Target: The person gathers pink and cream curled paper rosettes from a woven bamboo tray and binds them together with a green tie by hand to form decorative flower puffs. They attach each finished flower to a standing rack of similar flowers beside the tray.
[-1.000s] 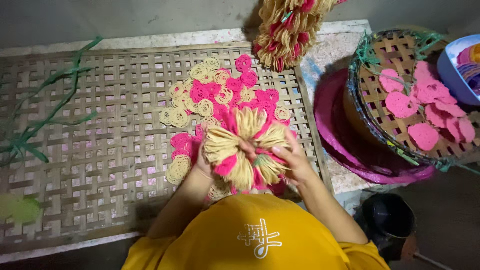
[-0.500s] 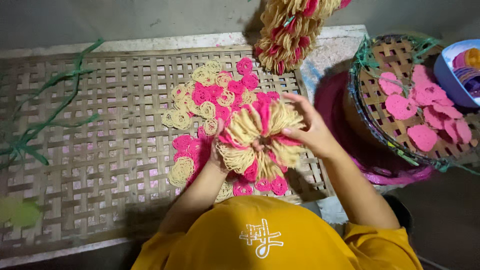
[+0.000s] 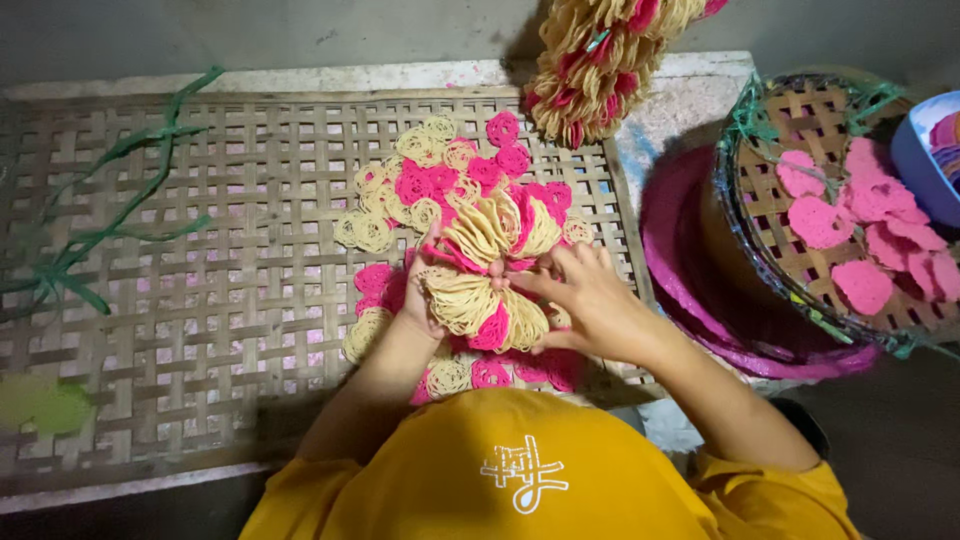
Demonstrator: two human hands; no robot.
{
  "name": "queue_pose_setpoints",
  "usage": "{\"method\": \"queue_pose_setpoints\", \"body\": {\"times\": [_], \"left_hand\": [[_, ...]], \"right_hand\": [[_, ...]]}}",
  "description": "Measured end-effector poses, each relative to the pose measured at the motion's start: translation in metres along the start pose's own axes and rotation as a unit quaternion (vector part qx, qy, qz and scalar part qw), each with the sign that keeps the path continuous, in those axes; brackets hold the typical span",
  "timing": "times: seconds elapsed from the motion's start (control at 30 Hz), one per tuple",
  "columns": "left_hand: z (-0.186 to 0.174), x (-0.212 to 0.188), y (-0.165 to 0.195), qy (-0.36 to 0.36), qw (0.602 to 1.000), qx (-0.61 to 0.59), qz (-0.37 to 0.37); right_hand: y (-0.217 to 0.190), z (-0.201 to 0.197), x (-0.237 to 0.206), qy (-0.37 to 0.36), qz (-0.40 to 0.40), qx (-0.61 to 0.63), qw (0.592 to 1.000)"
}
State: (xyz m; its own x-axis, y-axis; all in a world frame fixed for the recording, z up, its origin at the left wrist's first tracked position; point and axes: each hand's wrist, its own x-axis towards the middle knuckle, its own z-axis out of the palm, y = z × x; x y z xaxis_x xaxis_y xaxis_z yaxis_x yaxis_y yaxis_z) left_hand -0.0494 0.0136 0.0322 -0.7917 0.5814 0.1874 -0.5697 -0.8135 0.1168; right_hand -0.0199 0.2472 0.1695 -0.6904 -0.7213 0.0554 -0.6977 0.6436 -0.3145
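Note:
My left hand and my right hand together grip a fanned bunch of cream and pink lacy crackers above a woven bamboo mat. The left hand cups the bunch from its left side. My right hand's fingers press in at the bunch's middle from the right. Several loose pink and cream crackers lie flat on the mat under and beyond the bunch.
A tied bundle of crackers hangs at the top centre. On the right a round woven tray holds pink crackers and rests on a pink basin. Green plastic strips lie on the mat's left part.
The bunch has been gathered tighter and moved slightly toward me. My right hand slid from the bunch's top right to its middle right side.

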Motion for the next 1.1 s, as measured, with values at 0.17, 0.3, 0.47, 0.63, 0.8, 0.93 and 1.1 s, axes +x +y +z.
{"method": "queue_pose_setpoints", "body": {"times": [0.17,0.3,0.47,0.63,0.8,0.93,1.1], "left_hand": [[-0.001,-0.006,0.005,0.059,0.998,0.006,-0.001],[0.002,-0.006,0.007,0.016,0.999,-0.015,-0.023],[0.014,-0.002,0.005,0.016,0.999,-0.017,-0.034],[0.017,0.002,-0.001,0.045,0.998,-0.03,-0.01],[0.012,-0.001,0.0,0.008,1.0,0.001,-0.011],[0.009,-0.003,0.005,-0.021,0.999,-0.021,-0.025],[0.004,-0.005,0.005,-0.001,0.999,0.004,-0.043]], "right_hand": [[0.008,0.005,0.005,0.006,-0.02,0.113,0.993],[0.013,-0.002,0.001,0.019,-0.019,0.137,0.99],[0.006,0.005,0.007,0.18,-0.072,-0.083,0.977],[0.004,0.008,0.013,0.104,-0.063,-0.12,0.985],[0.003,0.007,0.017,0.084,-0.057,-0.072,0.992],[0.002,0.008,0.016,0.138,-0.08,-0.107,0.981],[0.002,0.004,0.016,0.085,-0.085,-0.164,0.979]]}}
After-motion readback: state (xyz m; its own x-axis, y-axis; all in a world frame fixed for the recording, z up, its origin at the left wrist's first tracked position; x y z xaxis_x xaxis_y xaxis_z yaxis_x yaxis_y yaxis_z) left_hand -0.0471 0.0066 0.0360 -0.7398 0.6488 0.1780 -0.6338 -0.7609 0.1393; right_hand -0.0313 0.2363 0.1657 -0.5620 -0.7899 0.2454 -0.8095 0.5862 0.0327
